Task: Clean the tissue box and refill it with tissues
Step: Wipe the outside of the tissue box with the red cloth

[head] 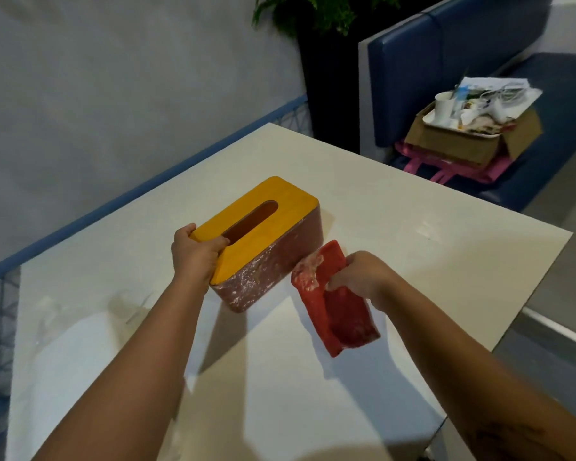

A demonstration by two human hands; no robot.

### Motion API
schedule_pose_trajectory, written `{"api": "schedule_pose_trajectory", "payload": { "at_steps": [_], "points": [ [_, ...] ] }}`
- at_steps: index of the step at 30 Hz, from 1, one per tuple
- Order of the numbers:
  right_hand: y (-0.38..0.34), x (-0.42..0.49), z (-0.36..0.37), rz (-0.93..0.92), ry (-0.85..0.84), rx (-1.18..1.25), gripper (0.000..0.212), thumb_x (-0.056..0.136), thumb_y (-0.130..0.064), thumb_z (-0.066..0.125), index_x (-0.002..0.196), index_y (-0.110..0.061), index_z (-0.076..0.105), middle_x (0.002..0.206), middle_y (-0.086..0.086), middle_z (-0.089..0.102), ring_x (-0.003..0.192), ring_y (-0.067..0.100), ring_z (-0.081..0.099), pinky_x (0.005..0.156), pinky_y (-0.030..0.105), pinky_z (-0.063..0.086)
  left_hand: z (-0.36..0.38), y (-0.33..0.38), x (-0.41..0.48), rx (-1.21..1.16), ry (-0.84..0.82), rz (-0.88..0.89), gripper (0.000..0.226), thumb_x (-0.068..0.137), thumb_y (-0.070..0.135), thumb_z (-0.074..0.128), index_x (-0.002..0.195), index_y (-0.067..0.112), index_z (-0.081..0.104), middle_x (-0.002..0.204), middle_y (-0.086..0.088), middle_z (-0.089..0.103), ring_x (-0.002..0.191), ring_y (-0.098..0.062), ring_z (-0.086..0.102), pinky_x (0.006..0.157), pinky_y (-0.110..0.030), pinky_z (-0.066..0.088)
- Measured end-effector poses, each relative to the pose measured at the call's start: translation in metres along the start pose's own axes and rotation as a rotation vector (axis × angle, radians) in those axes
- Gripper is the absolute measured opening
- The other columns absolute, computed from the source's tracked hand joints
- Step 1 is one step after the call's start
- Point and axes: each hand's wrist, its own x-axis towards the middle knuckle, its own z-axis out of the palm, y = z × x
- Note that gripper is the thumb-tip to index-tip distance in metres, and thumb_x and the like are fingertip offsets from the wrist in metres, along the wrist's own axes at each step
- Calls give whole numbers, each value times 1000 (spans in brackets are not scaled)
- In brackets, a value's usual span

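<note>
White table [413, 227]: left hand [195, 252] grips tissue box [266, 247] near end.

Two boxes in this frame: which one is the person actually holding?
The yellow-lidded tissue box on the table, gripped by the left hand; the cardboard box of clutter sits untouched on the blue seat.
</note>
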Motion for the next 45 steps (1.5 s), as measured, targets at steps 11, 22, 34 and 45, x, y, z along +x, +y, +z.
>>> {"api": "schedule_pose_trajectory", "payload": {
  "at_steps": [11,22,34,45],
  "points": [
    [16,-2,8,-187,239,791,40,83,-4,63,116,-17,44,107,10,61,94,30,62,80,46,54,1,-5,7,27,-22,17,72,79,23,73,139,19,34,139,-13,41,119,-34,50,94,-46,46],
    [-6,-1,74,-624,363,487,55,79,7,52,124,-24,53,97,-3,63,78,2,59,64,11,46,1,-9,10,36,-32,28,70,78,23,73,137,20,35,136,-13,42,114,-33,51,93,-45,48],
    [-2,-25,109,-754,73,347,53,83,-6,50,133,-22,49,117,-2,62,105,9,57,85,14,47,3,-7,7,38,-6,14,72,77,25,74,138,21,35,135,-12,42,113,-31,53,91,-47,50],
    [-11,-22,25,-482,262,879,45,78,16,43,88,-26,57,78,3,61,63,19,59,55,30,52,1,-8,7,27,-34,17,71,80,27,73,139,22,33,138,-11,42,117,-35,51,96,-52,47]
  ]
}}
